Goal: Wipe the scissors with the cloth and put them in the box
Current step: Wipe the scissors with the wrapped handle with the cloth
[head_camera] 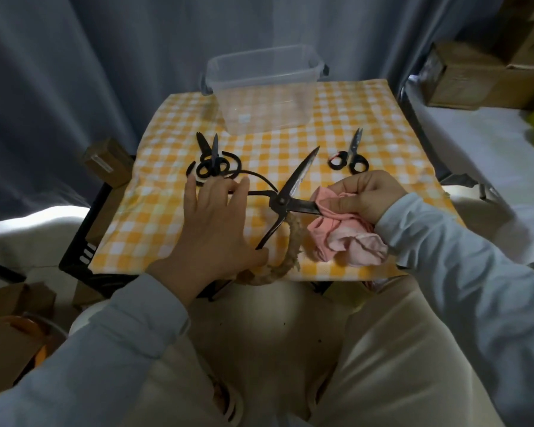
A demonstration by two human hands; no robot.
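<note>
A small table (154,211) under a yellow-and-white checked cover stands before a grey curtain (74,72). A clear box (259,87) sits at its far edge, in the middle. Cardboard cartons (105,161) stand left of the box, off the table, and more are stacked to its right.

On the near side of the box and to its left lie black scissors (211,161), their tips pointing away from the person. Nearer than the box and to its right lie small scissors (350,155), tips also pointing away.

The left hand (216,226) is spread flat, fingers straight and splayed, over the handles of the large scissors (290,195), which are well in front of the box, near the table's front edge. The right hand (364,195), nearer than the box and to its right, is curled round a bunched pink cloth (346,235) and pinches one blade through it. The two hands are apart, one at each end of the scissors.

The large scissors are spread wide open. Their long axis runs from near-left to far-right: one handle is wrapped in cord and curves toward the person, one blade points up toward the box, and the other points right into the cloth.
</note>
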